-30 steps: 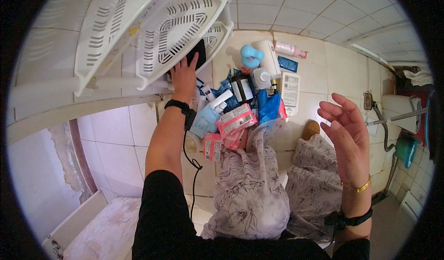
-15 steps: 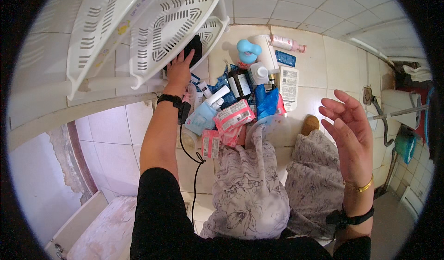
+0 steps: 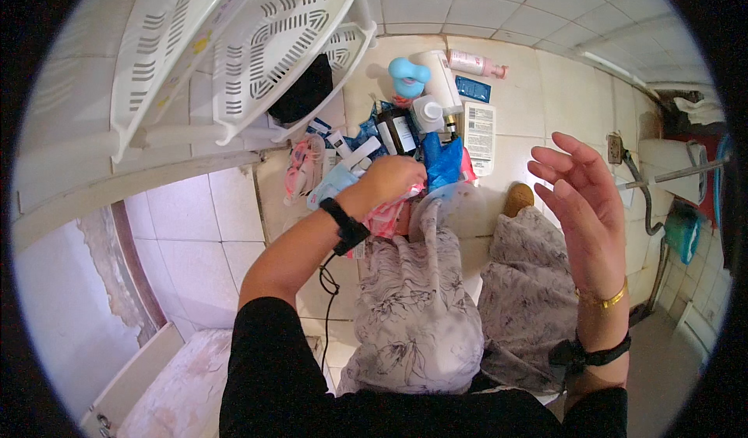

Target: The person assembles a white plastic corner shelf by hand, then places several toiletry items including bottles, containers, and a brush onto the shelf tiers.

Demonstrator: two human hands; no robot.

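Note:
My left hand [image 3: 396,179] is curled over the pile on the floor, its fingers closed on a pink-and-white soft packet [image 3: 417,191] that it mostly covers. More pink packets [image 3: 383,224] lie beneath it. Close by are a light blue pack [image 3: 335,182], a white tube [image 3: 361,154], a dark bottle with a white label [image 3: 397,130] and a crumpled blue plastic bag [image 3: 444,161]. Over on the right, my right hand [image 3: 580,212] hovers empty with its fingers apart. A black cloth-like item [image 3: 305,91] rests on the lowest tier of the white plastic shelf [image 3: 269,56].
Behind the pile stand a light blue double-knobbed object [image 3: 408,77] and a large white bottle [image 3: 441,84]. A pink pump bottle [image 3: 477,64] and a flat white bottle [image 3: 479,138] lie farther right. Pink goggles [image 3: 300,169] sit left of the pile. A black cable hangs from my left wrist.
My left hand has left the black item on the shelf and moved right and nearer, onto the pink packets. The right hand stays raised, nearly in place.

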